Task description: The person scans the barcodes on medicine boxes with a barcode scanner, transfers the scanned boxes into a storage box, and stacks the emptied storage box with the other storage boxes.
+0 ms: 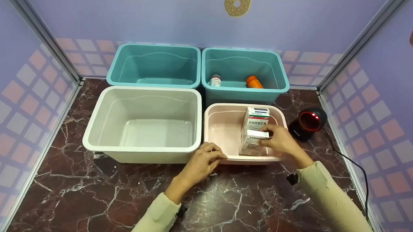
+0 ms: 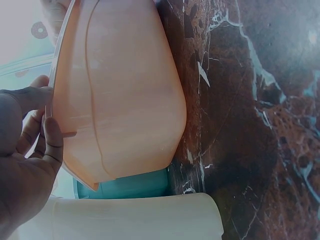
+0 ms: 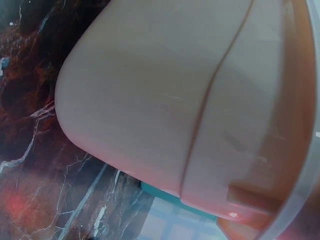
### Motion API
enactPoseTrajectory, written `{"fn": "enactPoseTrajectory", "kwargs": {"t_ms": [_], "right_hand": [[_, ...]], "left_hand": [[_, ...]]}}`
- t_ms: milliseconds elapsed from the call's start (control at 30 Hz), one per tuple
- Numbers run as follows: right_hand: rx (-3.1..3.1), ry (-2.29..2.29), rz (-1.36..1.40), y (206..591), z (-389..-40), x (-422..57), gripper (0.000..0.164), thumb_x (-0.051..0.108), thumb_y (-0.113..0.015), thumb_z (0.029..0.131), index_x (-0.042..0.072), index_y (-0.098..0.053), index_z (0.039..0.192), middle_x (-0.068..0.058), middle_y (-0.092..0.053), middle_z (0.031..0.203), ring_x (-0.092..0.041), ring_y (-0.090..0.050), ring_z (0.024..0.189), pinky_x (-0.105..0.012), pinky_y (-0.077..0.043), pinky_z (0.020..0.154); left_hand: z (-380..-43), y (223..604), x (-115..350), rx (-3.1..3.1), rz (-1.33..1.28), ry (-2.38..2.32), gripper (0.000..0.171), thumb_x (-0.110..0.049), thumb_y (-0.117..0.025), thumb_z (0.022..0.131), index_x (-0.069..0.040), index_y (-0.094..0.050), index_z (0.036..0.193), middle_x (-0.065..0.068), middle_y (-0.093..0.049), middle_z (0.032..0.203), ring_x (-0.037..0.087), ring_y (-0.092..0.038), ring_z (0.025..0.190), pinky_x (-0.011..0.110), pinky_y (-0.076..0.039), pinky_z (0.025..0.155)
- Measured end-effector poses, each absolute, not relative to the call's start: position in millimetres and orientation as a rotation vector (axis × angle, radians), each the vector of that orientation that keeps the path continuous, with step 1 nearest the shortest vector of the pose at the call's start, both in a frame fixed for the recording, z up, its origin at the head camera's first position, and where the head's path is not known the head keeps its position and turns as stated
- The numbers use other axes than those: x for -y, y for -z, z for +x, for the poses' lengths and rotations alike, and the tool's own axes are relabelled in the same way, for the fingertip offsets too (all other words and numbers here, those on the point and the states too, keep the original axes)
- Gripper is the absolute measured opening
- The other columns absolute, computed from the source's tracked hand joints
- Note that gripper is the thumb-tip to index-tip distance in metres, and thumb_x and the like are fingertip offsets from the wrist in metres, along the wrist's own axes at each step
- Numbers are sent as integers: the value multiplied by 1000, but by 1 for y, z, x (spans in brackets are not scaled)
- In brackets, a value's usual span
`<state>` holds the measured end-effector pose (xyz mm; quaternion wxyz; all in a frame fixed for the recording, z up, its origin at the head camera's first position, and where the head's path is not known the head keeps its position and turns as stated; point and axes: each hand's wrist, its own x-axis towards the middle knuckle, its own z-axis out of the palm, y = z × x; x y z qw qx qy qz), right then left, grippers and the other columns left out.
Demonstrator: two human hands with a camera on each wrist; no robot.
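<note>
In the head view a pink bin (image 1: 226, 130) stands at the front right, with two white printed medicine boxes inside. The rear box (image 1: 256, 120) is upright, a red and green stripe near its top. In front of it is a second medicine box (image 1: 250, 146), pinched at its upper right side by my right hand (image 1: 277, 140). My left hand (image 1: 205, 159) grips the front left rim of the pink bin; the left wrist view shows its fingers and thumb (image 2: 53, 142) about that rim. The right wrist view shows only the bin's outer wall (image 3: 140, 95), with the hand hidden.
A large white bin (image 1: 143, 150) sits left of the pink one. Behind stand two teal bins; the right teal bin (image 1: 243, 96) holds a white bottle (image 1: 215, 80) and an orange bottle (image 1: 254, 82). A black scanner (image 1: 307, 123) with a red glow and cable stands at right.
</note>
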<state>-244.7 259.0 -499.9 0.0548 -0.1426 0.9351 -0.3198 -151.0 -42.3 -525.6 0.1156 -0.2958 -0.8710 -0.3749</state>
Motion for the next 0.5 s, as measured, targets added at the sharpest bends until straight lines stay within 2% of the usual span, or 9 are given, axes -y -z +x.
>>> {"fn": "enactPoseTrajectory", "kwargs": {"t_ms": [333,500], "right_hand": [[-2855,1006,-393,491,-244,-264,33,14,-82,74,4,-70,103,-13,-73,94,-19,-67,82,-25,-50,73],[-2843,1064,-365,487,-244,-268,32,14,-81,77,2,-68,103,-18,-73,96,-21,-71,83,-17,-51,68]], "left_hand": [[-151,525,43,2554,-876,1095,17,-7,-72,87,-17,-77,100,-2,-66,102,19,-58,104,31,-51,94],[-151,525,43,2551,-873,1105,17,-6,-72,88,-17,-77,100,-3,-66,102,19,-58,104,31,-50,95]]}}
